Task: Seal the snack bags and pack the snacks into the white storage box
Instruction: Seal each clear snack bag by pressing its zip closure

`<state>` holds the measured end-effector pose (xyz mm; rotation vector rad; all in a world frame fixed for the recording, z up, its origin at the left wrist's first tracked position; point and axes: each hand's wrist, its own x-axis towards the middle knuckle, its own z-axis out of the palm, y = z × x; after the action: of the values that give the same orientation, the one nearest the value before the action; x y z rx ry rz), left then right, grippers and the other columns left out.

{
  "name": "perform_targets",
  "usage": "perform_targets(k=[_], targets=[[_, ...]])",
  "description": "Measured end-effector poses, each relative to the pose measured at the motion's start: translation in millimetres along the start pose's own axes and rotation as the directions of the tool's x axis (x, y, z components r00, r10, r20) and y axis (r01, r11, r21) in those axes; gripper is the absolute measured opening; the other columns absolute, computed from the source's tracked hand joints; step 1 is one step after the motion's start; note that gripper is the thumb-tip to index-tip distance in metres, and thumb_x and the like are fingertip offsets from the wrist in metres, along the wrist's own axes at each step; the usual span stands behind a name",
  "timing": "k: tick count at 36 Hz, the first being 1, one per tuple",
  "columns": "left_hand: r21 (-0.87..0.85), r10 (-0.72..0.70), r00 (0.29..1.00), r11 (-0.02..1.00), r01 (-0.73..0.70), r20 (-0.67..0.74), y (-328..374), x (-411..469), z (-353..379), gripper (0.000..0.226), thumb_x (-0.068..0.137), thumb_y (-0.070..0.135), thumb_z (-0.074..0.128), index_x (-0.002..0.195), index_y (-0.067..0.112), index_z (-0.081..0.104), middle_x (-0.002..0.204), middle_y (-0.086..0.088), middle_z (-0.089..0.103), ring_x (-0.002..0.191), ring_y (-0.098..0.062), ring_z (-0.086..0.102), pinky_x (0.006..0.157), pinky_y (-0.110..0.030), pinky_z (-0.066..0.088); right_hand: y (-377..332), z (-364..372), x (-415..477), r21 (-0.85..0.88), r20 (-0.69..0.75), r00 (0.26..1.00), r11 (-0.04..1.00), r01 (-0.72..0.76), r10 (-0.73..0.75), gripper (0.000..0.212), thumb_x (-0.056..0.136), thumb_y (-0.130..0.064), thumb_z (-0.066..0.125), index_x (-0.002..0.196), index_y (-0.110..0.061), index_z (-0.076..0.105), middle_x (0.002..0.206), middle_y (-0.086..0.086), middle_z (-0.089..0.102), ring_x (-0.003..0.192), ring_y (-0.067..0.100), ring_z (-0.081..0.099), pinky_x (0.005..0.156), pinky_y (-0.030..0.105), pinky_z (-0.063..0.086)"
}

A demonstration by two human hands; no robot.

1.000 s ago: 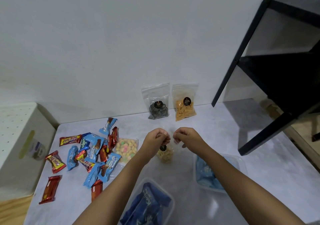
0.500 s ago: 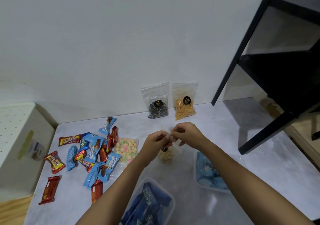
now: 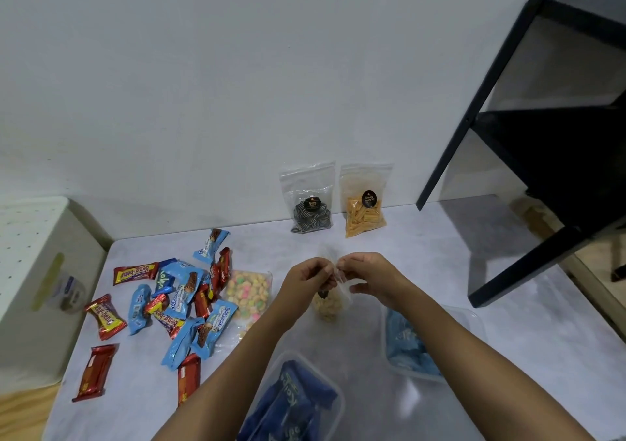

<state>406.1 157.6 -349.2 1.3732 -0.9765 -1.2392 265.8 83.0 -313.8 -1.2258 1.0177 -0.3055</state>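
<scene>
In the head view, both hands meet at the mouth of a small clear zip bag of pale snacks (image 3: 327,306), which hangs upright between them. The left hand (image 3: 306,279) has its fingers curled and pinches the top edge. The right hand (image 3: 369,276) pinches the same strip between thumb and forefinger. This grip probably lets the contents settle while the zip is pressed shut.

The white storage box (image 3: 37,271) stands far left of that bag, cut off by the frame, its opening unseen. Wrapped chocolate bars (image 3: 176,298) lie scattered left of the bag. Behind it a bag of orange sticks (image 3: 364,213) leans on the wall.

Fingers cover the zip and the film is nearly invisible, so how much is sealed cannot be told.
</scene>
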Motion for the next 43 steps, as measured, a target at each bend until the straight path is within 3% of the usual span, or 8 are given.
perform_targets(k=[6, 16, 21, 27, 31, 35, 40, 43], targets=[[-0.060, -0.018, 1.000, 0.998, 0.017, -0.009, -3, 1, -2, 0.025, 0.094, 0.003, 0.046, 0.078, 0.010, 0.064, 0.067, 0.005, 0.063, 0.065, -0.014, 0.052, 0.068, -0.031, 0.045, 4, 6, 3, 0.116, 0.019, 1.000, 0.993, -0.002, 0.000, 0.020, 0.093, -0.011, 0.049, 0.079, -0.010, 0.064, 0.074, 0.003, 0.063, 0.066, 0.009, 0.061, 0.061, 0.019, 0.050], [-0.089, -0.034, 0.999, 0.995, 0.034, 0.009, -1, 1, -3, 0.024, 0.094, 0.005, 0.046, 0.079, 0.008, 0.064, 0.070, -0.005, 0.059, 0.066, -0.017, 0.050, 0.067, -0.032, 0.042, 10, 7, 5, 0.197, 0.006, 1.000, 0.980, 0.007, -0.009, 0.018, 0.092, -0.011, 0.050, 0.082, -0.009, 0.065, 0.069, 0.000, 0.066, 0.067, 0.011, 0.062, 0.062, 0.020, 0.051], [-0.095, -0.068, 0.997, 0.993, 0.064, -0.036, 7, 9, 1, 0.020, 0.093, 0.003, 0.049, 0.081, 0.001, 0.065, 0.068, -0.003, 0.064, 0.061, -0.012, 0.056, 0.067, -0.029, 0.049, 0, -3, 0, -0.045, -0.069, 0.995, 0.996, 0.071, -0.074, 0.008, 0.091, -0.016, 0.057, 0.096, -0.011, 0.060, 0.084, 0.001, 0.064, 0.073, 0.007, 0.063, 0.061, 0.022, 0.055], [-0.158, -0.060, 0.987, 0.987, 0.036, -0.147, 16, 29, 12, 0.016, 0.090, 0.005, 0.054, 0.079, 0.002, 0.065, 0.074, -0.009, 0.065, 0.071, -0.021, 0.060, 0.073, -0.030, 0.053, 8, -20, -4, -0.429, -0.070, 0.976, 0.889, 0.158, -0.207, 0.062, 0.071, -0.032, 0.079, 0.124, -0.023, 0.047, 0.101, -0.015, 0.056, 0.092, 0.004, 0.058, 0.070, 0.013, 0.049], [0.025, 0.029, 0.966, 0.999, -0.024, -0.257, 5, 45, 19, 0.006, 0.086, 0.014, 0.064, 0.091, 0.014, 0.062, 0.088, -0.003, 0.066, 0.084, -0.018, 0.063, 0.078, -0.029, 0.055, 12, -29, 13, -0.510, -0.142, 0.916, 0.821, 0.257, -0.375, 0.024, 0.081, -0.018, 0.070, 0.105, -0.014, 0.066, 0.090, -0.003, 0.068, 0.082, 0.010, 0.065, 0.080, 0.032, 0.057], [0.334, 0.262, 0.867, 0.935, -0.119, -0.425, -8, 62, 10, 0.041, 0.080, 0.025, 0.071, 0.117, 0.022, 0.054, 0.107, 0.016, 0.053, 0.101, 0.002, 0.051, 0.082, -0.011, 0.044, -1, -41, 36, -0.515, -0.180, 0.883, 0.806, 0.292, -0.434, 0.017, 0.083, -0.011, 0.068, 0.100, -0.010, 0.070, 0.086, 0.001, 0.071, 0.080, 0.012, 0.067, 0.079, 0.027, 0.056], [0.323, 0.300, 0.781, 0.937, -0.134, -0.547, -8, 84, 1, 0.022, 0.083, 0.006, 0.067, 0.094, 0.025, 0.067, 0.089, 0.010, 0.068, 0.083, 0.000, 0.062, 0.073, -0.015, 0.051, -23, -50, 81, -0.519, -0.164, 0.828, 0.761, 0.390, -0.536, 0.018, 0.084, -0.005, 0.065, 0.101, -0.006, 0.072, 0.091, 0.002, 0.071, 0.076, -0.006, 0.062, 0.074, 0.005, 0.046], [0.268, 0.251, 0.754, 0.958, -0.104, -0.606, 1, 104, -5, 0.011, 0.083, 0.011, 0.067, 0.086, 0.021, 0.070, 0.082, 0.013, 0.068, 0.076, 0.008, 0.060, 0.068, -0.006, 0.045, -32, -53, 113, -0.551, -0.259, 0.771, 0.745, 0.376, -0.581, 0.015, 0.080, -0.007, 0.068, 0.094, -0.008, 0.074, 0.087, 0.007, 0.074, 0.079, 0.010, 0.066, 0.075, 0.021, 0.052]])
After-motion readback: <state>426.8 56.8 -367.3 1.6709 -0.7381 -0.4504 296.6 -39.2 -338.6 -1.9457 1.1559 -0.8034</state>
